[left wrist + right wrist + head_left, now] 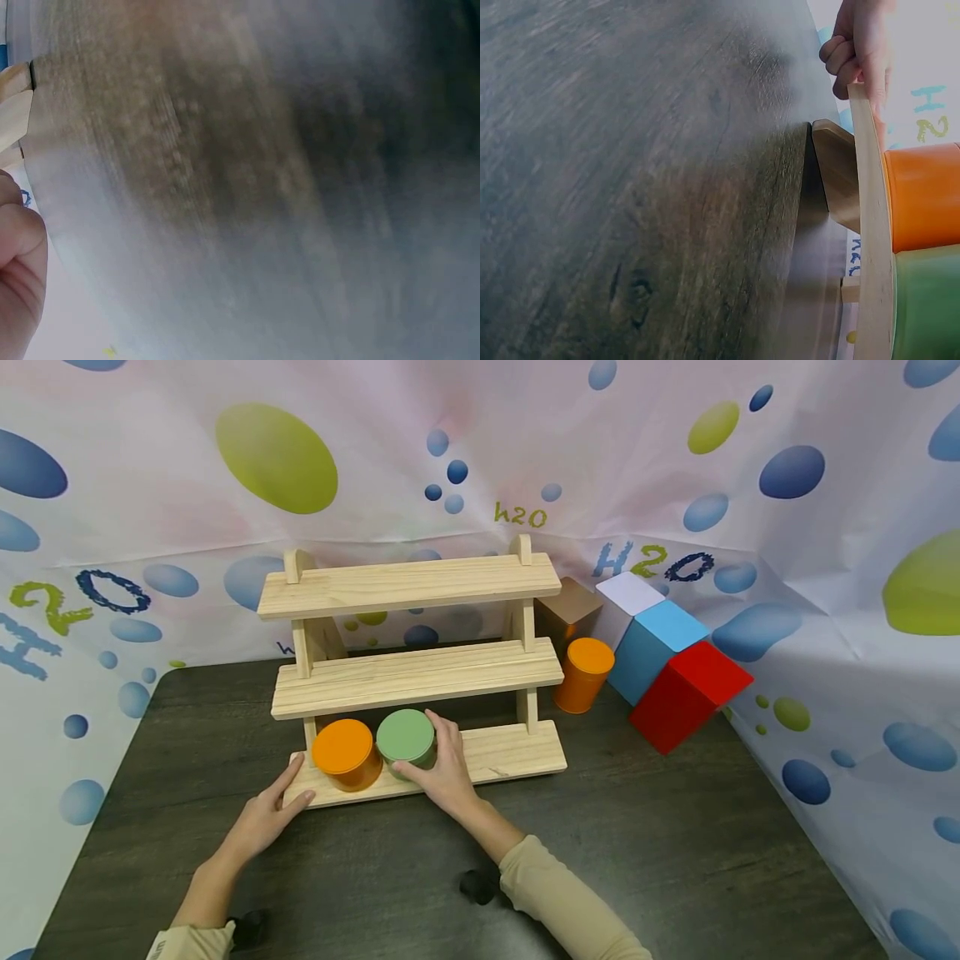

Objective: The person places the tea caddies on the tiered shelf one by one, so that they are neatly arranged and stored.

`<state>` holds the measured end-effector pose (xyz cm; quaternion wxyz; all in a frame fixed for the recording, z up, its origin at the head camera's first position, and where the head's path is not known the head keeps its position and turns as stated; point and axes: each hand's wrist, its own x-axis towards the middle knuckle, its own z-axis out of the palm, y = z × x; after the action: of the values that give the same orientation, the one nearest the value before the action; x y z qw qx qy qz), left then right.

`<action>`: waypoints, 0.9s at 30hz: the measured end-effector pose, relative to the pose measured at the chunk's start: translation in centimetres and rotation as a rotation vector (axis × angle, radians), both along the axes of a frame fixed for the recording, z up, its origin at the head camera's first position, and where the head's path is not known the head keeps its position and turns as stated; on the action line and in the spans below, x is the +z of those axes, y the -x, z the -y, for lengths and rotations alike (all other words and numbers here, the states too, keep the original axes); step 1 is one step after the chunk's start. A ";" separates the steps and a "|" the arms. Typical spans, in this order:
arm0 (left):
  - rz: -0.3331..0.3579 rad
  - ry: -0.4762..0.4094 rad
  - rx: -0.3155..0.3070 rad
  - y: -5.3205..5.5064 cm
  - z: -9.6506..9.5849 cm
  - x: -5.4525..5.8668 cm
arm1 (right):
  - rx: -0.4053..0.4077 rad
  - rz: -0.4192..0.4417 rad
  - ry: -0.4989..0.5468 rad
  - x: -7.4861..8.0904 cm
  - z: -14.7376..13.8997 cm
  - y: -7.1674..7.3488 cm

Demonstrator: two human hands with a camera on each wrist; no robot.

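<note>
A three-tier wooden shelf [416, 673] stands on the dark table. On its bottom board, an orange round canister [347, 754] sits at the left, with a green round canister [406, 739] just to its right. My right hand [447, 770] holds the green canister, thumb at its front and fingers round its right side. At the left end of the bottom board, my left hand [264, 814] grips the wood; the right wrist view shows its fingers [847, 64] curled below the board [871, 225]. The left wrist view catches only part of this hand [19, 262].
Right of the shelf stand another orange canister [584, 675], a brown box [567, 610], a white box [628, 593], a blue box [654, 647] and a tilted red box [690, 696]. A patterned curtain [390, 460] hangs behind and along the sides.
</note>
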<state>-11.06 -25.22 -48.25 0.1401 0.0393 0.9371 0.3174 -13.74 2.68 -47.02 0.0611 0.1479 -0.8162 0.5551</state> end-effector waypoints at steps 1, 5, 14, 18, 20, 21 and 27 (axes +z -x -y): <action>0.000 -0.002 0.000 0.0 0.0 0.0 | 0.002 0.003 -0.003 0.0 -0.1 0.0; -0.003 -0.005 0.000 0.0 0.0 -0.1 | 0.015 0.016 0.001 0.1 -0.5 0.0; -0.006 -0.007 0.000 0.0 0.0 0.0 | 0.019 0.019 0.092 0.3 -2.2 -0.3; -0.004 -0.004 -0.001 0.0 0.0 0.1 | -0.006 0.009 0.112 0.3 -3.3 -0.3; -0.003 -0.001 -0.001 0.0 0.0 0.2 | -0.023 0.008 0.121 0.3 -3.9 -0.3; -0.002 0.001 -0.002 0.0 0.0 0.2 | -0.032 0.009 0.126 0.3 -4.1 -0.3; 0.002 -0.007 -0.001 0.0 0.0 0.2 | -0.095 0.028 0.141 0.9 -5.6 -0.7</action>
<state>-11.04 -25.20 -48.07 0.1411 0.0399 0.9357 0.3208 -13.04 8.23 -46.08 0.0862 0.0966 -0.7821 0.6095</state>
